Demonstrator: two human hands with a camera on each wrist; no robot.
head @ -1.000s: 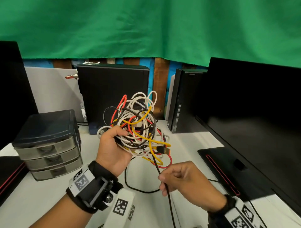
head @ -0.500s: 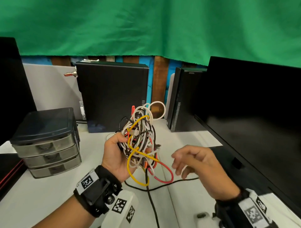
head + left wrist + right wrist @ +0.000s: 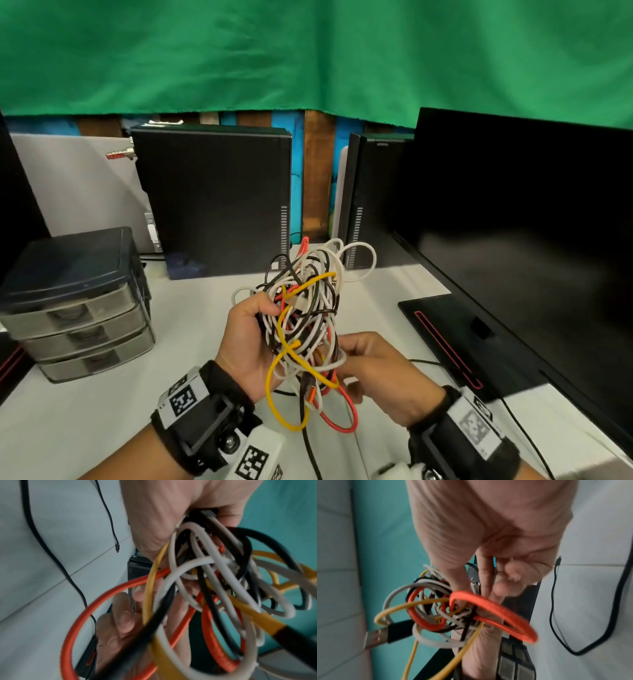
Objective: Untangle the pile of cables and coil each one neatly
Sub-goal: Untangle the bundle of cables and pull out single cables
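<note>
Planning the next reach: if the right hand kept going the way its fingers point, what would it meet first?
The right hand points left into the cable tangle; its fingers are already among the lower loops, the left hand apparently just behind.

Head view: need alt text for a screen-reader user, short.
A person's left hand grips a tangled bundle of cables in white, black, yellow and red above a white desk, while the right hand reaches into its lower loops. Around them stand a small drawer unit, two black computer cases and a dark monitor, with a green cloth behind.
</note>
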